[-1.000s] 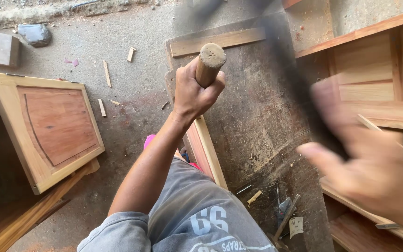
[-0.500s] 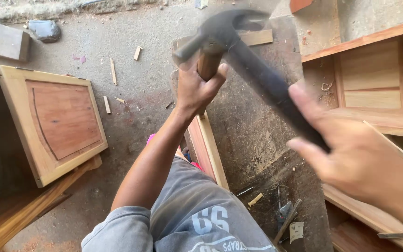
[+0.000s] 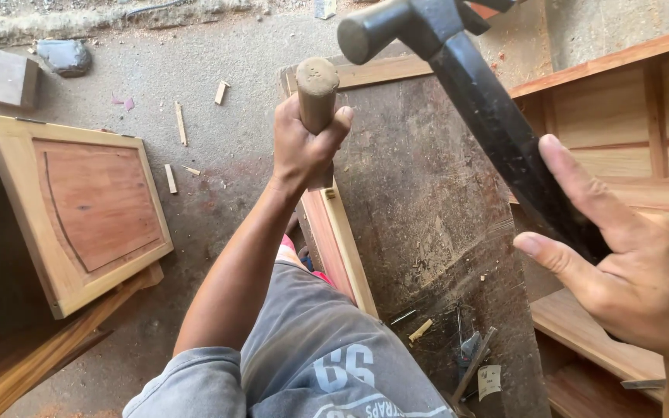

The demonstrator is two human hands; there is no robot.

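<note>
So the left hand (image 3: 303, 147) is wrapped tight around a wooden handle (image 3: 317, 93), standing it upright over the edge of a long wooden strip (image 3: 342, 248) that lies on the concrete floor (image 3: 218, 46). Right hand (image 3: 629, 271) grips a dark hammer (image 3: 458, 70) by its shaft, two fingers sticking out, head raised just above the handle's top. Off to the left sits a wooden cabinet door (image 3: 87, 209).

A black steel hammer (image 3: 458, 85) is showing at one o'clock; a tan round wooden handle (image 3: 317, 101) at twelve; a reddish-brown pale-framed door panel (image 3: 90, 205) at nine; grey white-printed shorts (image 3: 327, 364) at six.
</note>
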